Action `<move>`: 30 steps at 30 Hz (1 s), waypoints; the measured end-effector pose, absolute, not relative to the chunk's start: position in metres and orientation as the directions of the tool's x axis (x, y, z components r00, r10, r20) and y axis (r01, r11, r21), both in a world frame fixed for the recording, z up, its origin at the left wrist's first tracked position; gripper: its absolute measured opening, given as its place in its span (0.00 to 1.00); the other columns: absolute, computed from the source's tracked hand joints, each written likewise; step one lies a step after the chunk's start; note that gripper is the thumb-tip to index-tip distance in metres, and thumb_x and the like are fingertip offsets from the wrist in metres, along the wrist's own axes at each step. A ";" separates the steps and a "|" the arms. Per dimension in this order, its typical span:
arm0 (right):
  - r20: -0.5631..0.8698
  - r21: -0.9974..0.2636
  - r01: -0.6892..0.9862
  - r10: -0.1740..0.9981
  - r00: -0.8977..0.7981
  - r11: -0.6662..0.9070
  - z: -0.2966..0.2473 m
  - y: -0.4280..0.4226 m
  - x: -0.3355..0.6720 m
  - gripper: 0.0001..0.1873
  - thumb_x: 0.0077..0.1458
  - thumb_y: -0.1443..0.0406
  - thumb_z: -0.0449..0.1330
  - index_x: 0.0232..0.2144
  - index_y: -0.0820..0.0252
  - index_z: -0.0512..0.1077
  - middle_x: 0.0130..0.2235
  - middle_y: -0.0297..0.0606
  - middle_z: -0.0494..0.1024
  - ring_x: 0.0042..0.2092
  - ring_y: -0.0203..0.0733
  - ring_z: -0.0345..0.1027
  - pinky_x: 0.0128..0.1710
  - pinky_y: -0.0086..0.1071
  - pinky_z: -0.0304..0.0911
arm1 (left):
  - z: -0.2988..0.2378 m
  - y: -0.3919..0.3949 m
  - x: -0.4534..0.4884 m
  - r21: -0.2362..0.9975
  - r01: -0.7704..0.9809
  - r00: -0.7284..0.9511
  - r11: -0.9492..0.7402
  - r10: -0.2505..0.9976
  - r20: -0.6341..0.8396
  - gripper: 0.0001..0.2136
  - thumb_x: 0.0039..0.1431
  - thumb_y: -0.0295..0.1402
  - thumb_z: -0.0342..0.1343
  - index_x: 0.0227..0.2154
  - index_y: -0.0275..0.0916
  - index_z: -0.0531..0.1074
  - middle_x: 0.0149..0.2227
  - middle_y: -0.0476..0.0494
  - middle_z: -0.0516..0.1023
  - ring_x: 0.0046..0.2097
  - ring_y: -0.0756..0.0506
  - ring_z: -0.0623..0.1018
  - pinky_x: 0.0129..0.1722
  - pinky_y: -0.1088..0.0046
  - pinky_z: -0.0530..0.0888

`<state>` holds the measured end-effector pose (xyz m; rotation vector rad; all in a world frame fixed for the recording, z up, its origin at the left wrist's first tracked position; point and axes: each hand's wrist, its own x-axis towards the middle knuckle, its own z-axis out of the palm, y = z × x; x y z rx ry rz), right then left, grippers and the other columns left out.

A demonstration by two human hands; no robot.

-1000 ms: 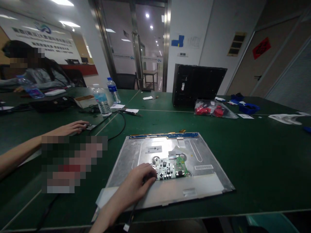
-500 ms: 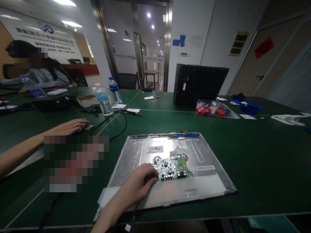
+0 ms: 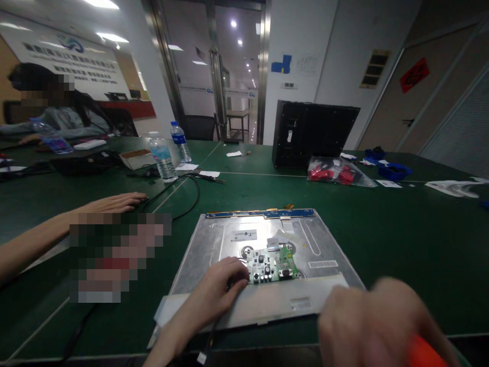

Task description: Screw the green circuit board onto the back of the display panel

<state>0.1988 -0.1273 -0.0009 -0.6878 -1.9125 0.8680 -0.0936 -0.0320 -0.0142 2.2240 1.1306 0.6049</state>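
A green circuit board (image 3: 272,265) lies on the metal back of a flat display panel (image 3: 237,239), which rests on the table. Curled at the board's left edge, my left hand (image 3: 223,280) has its fingers and thumb closed on it; the fingertips are partly hidden. A black cable with a white connector (image 3: 201,358) hangs out below that hand. My right hand (image 3: 374,326), blurred by motion, is at the lower right in front of the panel. It is closed round an orange-red object (image 3: 426,351), whose kind I cannot make out.
Another person's hand (image 3: 126,201) lies on the green table (image 3: 412,239) at the left, near a black cable. Water bottles (image 3: 162,158), a black monitor housing (image 3: 315,135) and a plastic bag (image 3: 340,172) with red pieces stand or lie farther back.
My right hand has come into view at the lower right with the orange-red object. My left hand stays at the board. The other person's hand has shifted slightly right.
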 end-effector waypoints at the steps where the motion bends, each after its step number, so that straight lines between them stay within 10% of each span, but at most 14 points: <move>1: 0.515 -0.794 0.085 0.741 -0.431 0.601 0.017 -0.112 0.183 0.21 0.60 0.59 0.61 0.54 0.38 0.62 0.32 0.31 0.75 0.31 0.40 0.72 0.24 0.32 0.68 | -0.014 -0.032 -0.094 0.663 0.575 0.538 -0.480 0.832 0.136 0.06 0.59 0.27 0.51 0.30 0.39 0.72 0.34 0.45 0.76 0.38 0.44 0.74 0.39 0.69 0.69; 8: 0.485 -0.774 0.177 0.748 -0.452 0.608 0.079 -0.031 0.115 0.15 0.54 0.68 0.65 0.42 0.57 0.65 0.35 0.34 0.77 0.31 0.35 0.71 0.28 0.28 0.66 | -0.020 -0.030 -0.095 0.666 0.549 0.552 -0.505 0.818 0.165 0.06 0.59 0.27 0.50 0.30 0.39 0.71 0.33 0.45 0.75 0.37 0.44 0.73 0.37 0.70 0.68; 30: 0.705 -0.639 0.203 0.670 -0.232 0.742 -0.002 -0.005 0.092 0.23 0.62 0.61 0.58 0.56 0.55 0.55 0.26 0.24 0.64 0.22 0.31 0.60 0.22 0.24 0.61 | -0.021 -0.029 -0.096 0.680 0.530 0.559 -0.507 0.811 0.169 0.06 0.59 0.26 0.52 0.31 0.39 0.73 0.34 0.45 0.77 0.37 0.44 0.74 0.37 0.70 0.67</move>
